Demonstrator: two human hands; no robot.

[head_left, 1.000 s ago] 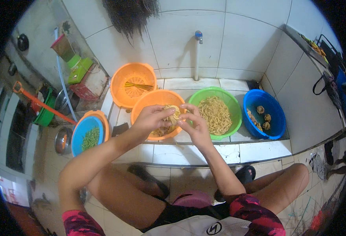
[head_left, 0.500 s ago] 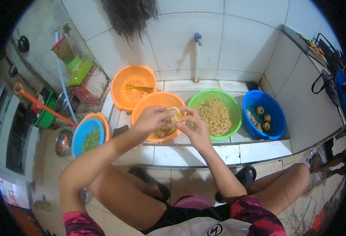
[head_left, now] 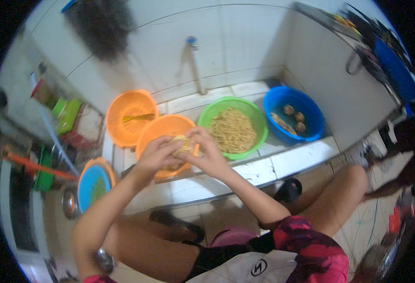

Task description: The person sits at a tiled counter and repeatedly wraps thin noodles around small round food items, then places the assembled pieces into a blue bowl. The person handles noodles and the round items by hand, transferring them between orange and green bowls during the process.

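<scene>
Above the middle orange basin [head_left: 156, 131], my left hand [head_left: 156, 154] and my right hand [head_left: 211, 152] hold a small yellowish bundle of noodles [head_left: 181, 142] between their fingertips. Both hands are closed around it, and parts of it are hidden by the fingers. Below them the basin contains more food, mostly covered by my hands. To the right, a green basin [head_left: 262, 137] is filled with loose yellow noodles [head_left: 233, 131]. Farther right, several rounded noodle balls [head_left: 300, 116] lie in a blue basin [head_left: 315, 101].
Another orange basin [head_left: 116, 111] at the back left contains thin yellow sticks [head_left: 139, 118]. A light-blue basin [head_left: 86, 188] with green pieces stands at the left. A tap pipe [head_left: 198, 70] rises behind the tiled ledge [head_left: 219, 181]. A dark brush-like bundle [head_left: 101, 30] hangs above.
The view has turned, so the basins appear tilted and shifted left. My hands still hold the noodle bundle, with the fingers slightly rearranged around it.
</scene>
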